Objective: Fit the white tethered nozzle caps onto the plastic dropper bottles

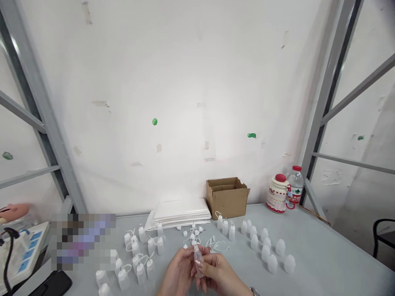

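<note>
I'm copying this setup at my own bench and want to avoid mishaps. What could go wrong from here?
The small bottle pinched in the right hand might slip if that grip shifts. The upright bottles cluster on the left hand's side, so a sideways sweep could topple some. The loose white cords lie jumbled just beyond the hands and may tangle.

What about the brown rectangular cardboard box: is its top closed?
No, the brown rectangular cardboard box stands open, its inside showing.
</note>
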The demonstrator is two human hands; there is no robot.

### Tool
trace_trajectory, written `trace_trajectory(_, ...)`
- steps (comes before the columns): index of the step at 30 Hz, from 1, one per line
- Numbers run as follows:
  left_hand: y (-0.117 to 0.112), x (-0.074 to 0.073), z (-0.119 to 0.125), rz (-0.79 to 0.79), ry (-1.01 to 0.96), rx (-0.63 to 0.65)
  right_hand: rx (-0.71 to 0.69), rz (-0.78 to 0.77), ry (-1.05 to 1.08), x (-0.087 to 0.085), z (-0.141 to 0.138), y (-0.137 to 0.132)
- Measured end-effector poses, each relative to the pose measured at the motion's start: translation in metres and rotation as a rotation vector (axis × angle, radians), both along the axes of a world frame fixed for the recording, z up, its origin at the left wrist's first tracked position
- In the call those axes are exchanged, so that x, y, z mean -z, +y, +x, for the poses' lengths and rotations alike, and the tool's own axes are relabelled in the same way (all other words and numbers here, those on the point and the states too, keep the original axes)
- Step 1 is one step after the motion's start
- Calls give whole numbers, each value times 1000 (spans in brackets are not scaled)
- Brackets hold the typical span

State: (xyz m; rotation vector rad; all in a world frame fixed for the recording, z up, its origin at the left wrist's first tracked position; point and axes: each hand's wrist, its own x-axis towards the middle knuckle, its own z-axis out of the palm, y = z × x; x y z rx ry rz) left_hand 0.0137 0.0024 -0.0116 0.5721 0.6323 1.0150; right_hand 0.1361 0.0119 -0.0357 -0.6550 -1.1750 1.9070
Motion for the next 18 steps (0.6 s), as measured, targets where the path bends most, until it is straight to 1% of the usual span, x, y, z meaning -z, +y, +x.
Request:
trace_trajectory(5, -1, 1, -2, 12, 13, -42, 18, 14, -20, -2, 3, 1)
trace_trajectory(9, 0, 4, -3, 51, 24, -72, 42, 76, -73, -2, 5, 2)
trace_trajectory(12, 1, 8, -2, 45, 9, -68, 67, 131, -153, -2, 5, 3)
trace_trajectory(15, 3, 11, -2, 54, -12, -56, 120, 174, -255, -2, 3, 3)
trace_trajectory(18, 3, 11, -3, 59, -23, -59, 228, 197, -379, -2, 1, 0)
